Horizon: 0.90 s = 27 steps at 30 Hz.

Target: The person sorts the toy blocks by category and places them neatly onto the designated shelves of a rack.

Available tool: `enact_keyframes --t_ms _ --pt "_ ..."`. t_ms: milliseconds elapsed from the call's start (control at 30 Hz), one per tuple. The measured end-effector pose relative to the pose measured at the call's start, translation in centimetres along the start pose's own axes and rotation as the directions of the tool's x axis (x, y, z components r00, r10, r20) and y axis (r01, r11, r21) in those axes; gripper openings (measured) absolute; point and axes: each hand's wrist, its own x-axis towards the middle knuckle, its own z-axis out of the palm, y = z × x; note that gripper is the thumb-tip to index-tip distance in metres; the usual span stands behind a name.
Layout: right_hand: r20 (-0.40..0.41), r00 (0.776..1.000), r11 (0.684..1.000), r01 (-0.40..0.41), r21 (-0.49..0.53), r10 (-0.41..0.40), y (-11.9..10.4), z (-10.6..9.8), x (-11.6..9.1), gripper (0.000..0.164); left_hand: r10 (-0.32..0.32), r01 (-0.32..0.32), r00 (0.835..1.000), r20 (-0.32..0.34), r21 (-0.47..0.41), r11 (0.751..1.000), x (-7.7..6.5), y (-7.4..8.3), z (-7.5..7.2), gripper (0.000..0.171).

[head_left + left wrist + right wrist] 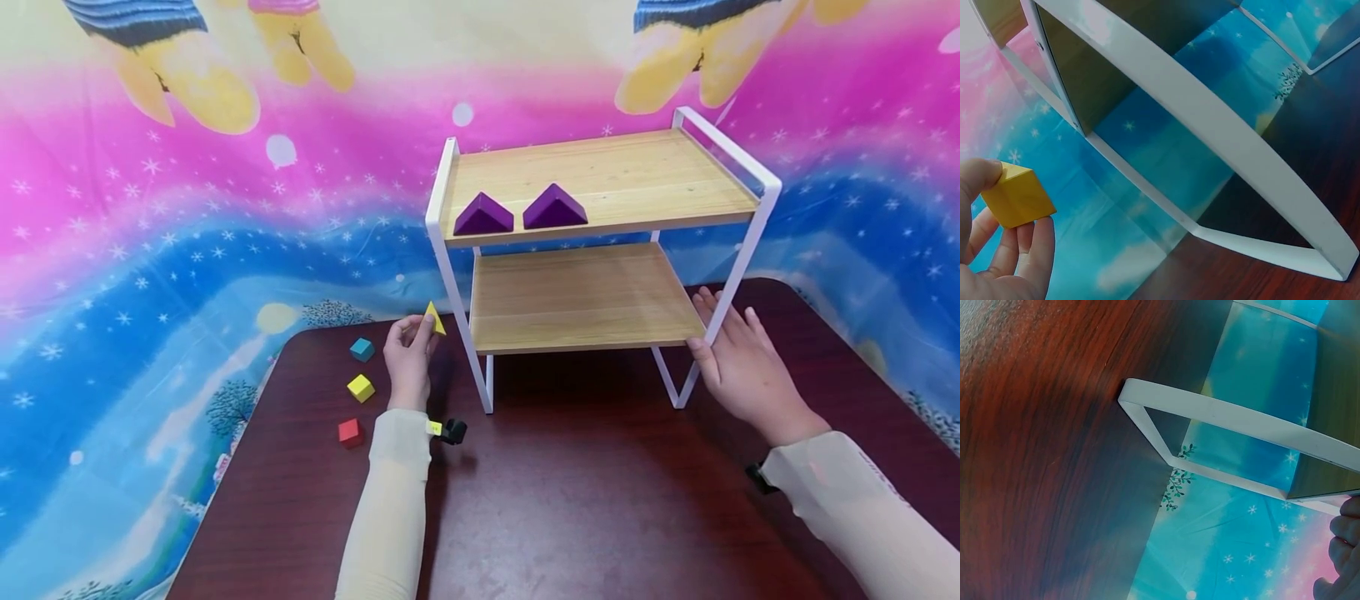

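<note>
My left hand (408,367) pinches a yellow triangular block (436,321) between thumb and fingers, left of the shelf's left leg. In the left wrist view the yellow block shows its faces, thumb on top and fingertips beneath. My right hand (750,379) rests against the right leg of the two-tier shelf (615,175), its fingers extended and the thumb at the lower board's front corner. Part of that hand shows at the right edge of the right wrist view. Two purple triangular blocks (483,215) (555,207) stand side by side on the upper board's front left.
On the table's left part lie a teal cube (362,349), a yellow cube (361,387) and a red cube (349,432) in a loose row. The shelf's white metal frame (480,375) stands on the dark red table (570,500). A printed cloth (337,167) hangs behind.
</note>
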Motion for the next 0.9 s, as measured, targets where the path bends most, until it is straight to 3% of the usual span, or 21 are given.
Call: enact_keyframes --t_ms 633,900 --pt "-0.008 1.000 1.000 -0.006 0.009 0.006 -0.1 0.0 -0.1 0.065 0.068 -0.071 0.997 -0.043 -0.068 0.995 -0.5 0.6 -0.3 0.029" --pt "-0.013 1.000 1.000 -0.001 0.015 0.001 0.0 0.0 0.0 0.064 0.069 -0.072 0.996 -0.050 -0.066 0.995 -0.8 1.2 -0.2 0.043"
